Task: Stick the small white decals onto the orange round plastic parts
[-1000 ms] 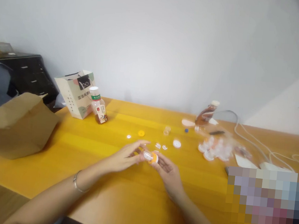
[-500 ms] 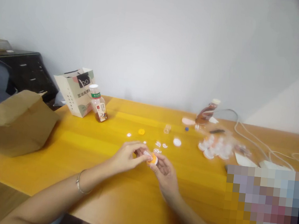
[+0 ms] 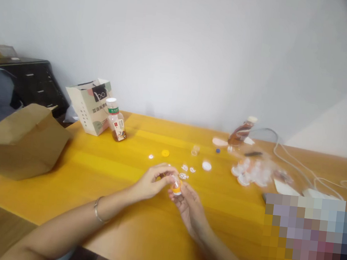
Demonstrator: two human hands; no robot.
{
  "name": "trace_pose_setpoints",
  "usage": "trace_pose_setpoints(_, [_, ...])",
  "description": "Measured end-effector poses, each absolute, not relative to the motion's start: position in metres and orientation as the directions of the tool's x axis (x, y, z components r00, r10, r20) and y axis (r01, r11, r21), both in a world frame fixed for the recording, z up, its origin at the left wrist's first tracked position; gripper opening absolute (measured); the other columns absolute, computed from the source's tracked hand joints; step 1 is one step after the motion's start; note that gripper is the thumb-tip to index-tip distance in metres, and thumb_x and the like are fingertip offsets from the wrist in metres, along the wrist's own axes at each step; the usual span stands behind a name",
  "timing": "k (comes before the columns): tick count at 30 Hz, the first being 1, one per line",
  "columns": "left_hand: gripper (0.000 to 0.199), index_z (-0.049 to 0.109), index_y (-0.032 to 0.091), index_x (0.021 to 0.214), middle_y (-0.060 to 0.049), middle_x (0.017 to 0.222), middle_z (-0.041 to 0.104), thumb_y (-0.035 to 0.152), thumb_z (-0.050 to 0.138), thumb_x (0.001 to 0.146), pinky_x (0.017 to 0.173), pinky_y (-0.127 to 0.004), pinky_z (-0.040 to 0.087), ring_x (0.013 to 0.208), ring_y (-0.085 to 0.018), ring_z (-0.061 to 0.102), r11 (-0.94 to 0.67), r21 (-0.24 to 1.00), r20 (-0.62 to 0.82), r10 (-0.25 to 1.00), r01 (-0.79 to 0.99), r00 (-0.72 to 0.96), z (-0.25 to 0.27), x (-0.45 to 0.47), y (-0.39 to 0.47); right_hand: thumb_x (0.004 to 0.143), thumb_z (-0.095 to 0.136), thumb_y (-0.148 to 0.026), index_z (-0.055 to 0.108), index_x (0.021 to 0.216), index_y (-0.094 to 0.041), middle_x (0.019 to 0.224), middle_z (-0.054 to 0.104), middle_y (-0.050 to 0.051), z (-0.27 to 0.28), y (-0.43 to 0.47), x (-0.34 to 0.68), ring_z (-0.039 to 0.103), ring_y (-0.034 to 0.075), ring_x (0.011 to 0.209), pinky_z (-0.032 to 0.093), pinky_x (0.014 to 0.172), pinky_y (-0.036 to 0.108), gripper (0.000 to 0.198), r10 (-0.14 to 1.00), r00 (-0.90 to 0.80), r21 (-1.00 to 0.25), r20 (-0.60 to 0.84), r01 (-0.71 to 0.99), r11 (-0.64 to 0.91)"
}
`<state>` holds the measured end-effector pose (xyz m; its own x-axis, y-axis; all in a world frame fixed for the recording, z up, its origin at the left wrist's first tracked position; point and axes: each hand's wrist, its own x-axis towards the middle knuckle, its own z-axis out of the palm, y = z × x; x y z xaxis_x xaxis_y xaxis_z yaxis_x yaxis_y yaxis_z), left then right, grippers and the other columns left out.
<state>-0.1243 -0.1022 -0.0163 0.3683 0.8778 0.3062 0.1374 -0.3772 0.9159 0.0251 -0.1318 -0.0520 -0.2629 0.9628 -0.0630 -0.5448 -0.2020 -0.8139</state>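
Observation:
Both hands meet over the table around a small clear container with an orange band and white end [image 3: 176, 187]. My left hand [image 3: 154, 181], with a bangle on its wrist, is closed on the clear upper end. The fingers of my right hand [image 3: 189, 204] grip the orange and white end from the right. Just beyond lie several small white cut-out pieces [image 3: 183, 175], a yellow disc [image 3: 165, 153], a white disc [image 3: 206, 165] and a clear ring-like part [image 3: 195, 150]. A tiny white part [image 3: 151, 156] lies farther left.
On the left stand a brown paper bag [image 3: 26, 143], a printed carton bag [image 3: 90, 107] and a drink bottle [image 3: 117, 120]. At right are another bottle [image 3: 241, 131], a pile of white and orange parts [image 3: 252, 171], white cables [image 3: 300, 160] and a blue cap [image 3: 218, 151].
The container has turned in my hands, its white end swinging from the right to point down toward me. My right hand has rotated with it. The view has shifted slightly.

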Motion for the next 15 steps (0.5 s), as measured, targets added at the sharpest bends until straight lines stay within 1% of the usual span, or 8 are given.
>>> trace_pose_setpoints(3, [0.027,0.060,0.018,0.101,-0.007,0.092,0.058,0.029,0.046,0.082,0.082,-0.030,0.039,0.087,-0.018,0.054,-0.383,0.920,0.304,0.829,0.080,0.469,-0.010,-0.130,-0.101,0.077,0.056,-0.033,0.064,0.082,-0.017,0.070,0.066,0.003,-0.054,-0.132,0.025,0.059,0.010,0.063,0.047,0.061,0.019,0.019,0.932,-0.339,-0.732,-0.130,-0.601,-0.321])
trace_pose_setpoints(5, [0.029,0.059,0.019,0.106,-0.008,0.096,0.059,0.030,0.044,0.083,0.084,-0.030,0.039,0.090,-0.019,0.053,-0.372,0.926,0.285,0.792,0.056,0.540,-0.006,-0.133,-0.100,0.078,0.055,-0.033,0.064,0.081,-0.016,0.070,0.066,0.003,-0.056,-0.133,0.025,0.059,0.009,0.062,0.047,0.061,0.017,0.019,0.912,-0.384,-0.691,-0.147,-0.620,-0.372])
trace_pose_setpoints(8, [0.031,0.056,0.018,0.110,-0.008,0.103,0.059,0.031,0.042,0.084,0.087,-0.031,0.038,0.096,-0.019,0.053,-0.368,0.930,0.283,0.747,0.018,0.602,-0.004,-0.137,-0.098,0.076,0.057,-0.033,0.064,0.082,-0.016,0.069,0.066,0.003,-0.056,-0.135,0.023,0.059,0.008,0.062,0.047,0.061,0.015,0.019,0.891,-0.418,-0.634,-0.174,-0.645,-0.427])
trace_pose_setpoints(11, [0.034,0.052,0.019,0.115,-0.009,0.113,0.056,0.030,0.043,0.085,0.093,-0.033,0.035,0.106,-0.021,0.049,-0.327,0.944,0.273,0.737,-0.027,0.618,-0.006,-0.138,-0.098,0.074,0.060,-0.032,0.064,0.082,-0.015,0.070,0.066,0.003,-0.053,-0.135,0.022,0.060,0.008,0.065,0.047,0.063,0.015,0.019,0.886,-0.418,-0.591,-0.200,-0.670,-0.449])
trace_pose_setpoints(13, [0.034,0.051,0.020,0.116,-0.008,0.120,0.051,0.030,0.044,0.084,0.096,-0.035,0.033,0.112,-0.021,0.045,-0.277,0.959,0.254,0.768,-0.053,0.588,-0.009,-0.136,-0.098,0.073,0.061,-0.030,0.064,0.083,-0.014,0.073,0.066,0.004,-0.052,-0.134,0.022,0.060,0.009,0.068,0.047,0.066,0.016,0.019,0.892,-0.409,-0.596,-0.194,-0.673,-0.438])
trace_pose_setpoints(15, [0.036,0.051,0.021,0.116,-0.009,0.122,0.050,0.030,0.048,0.082,0.095,-0.035,0.034,0.112,-0.021,0.045,-0.242,0.968,0.240,0.816,-0.068,0.526,-0.013,-0.133,-0.099,0.072,0.062,-0.028,0.063,0.086,-0.015,0.078,0.066,0.004,-0.052,-0.132,0.023,0.061,0.010,0.073,0.047,0.070,0.018,0.019,0.907,-0.384,-0.618,-0.171,-0.676,-0.403])
